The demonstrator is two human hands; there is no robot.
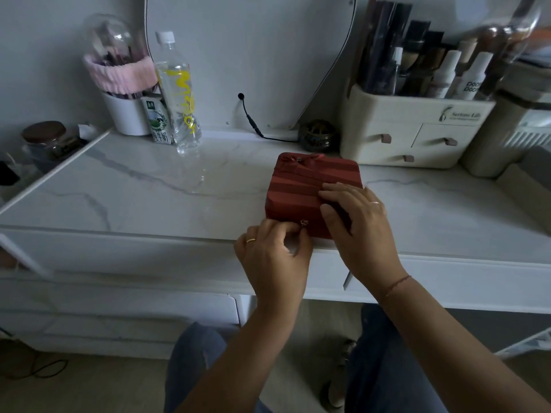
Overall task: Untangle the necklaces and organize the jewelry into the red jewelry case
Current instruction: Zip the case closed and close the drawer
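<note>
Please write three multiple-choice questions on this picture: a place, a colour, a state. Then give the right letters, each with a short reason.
1. Where does the red jewelry case stand? A) on the marble top B) on the floor C) in a drawer
2. What colour is the cap of the water bottle? A) blue B) white C) black
3. How is the lid of the case? A) wide open B) taken off C) closed

1 A: it sits near the top's front edge.
2 B: the cap is plainly white.
3 C: the lid lies flat while the left hand pinches the gold clasp.
</note>
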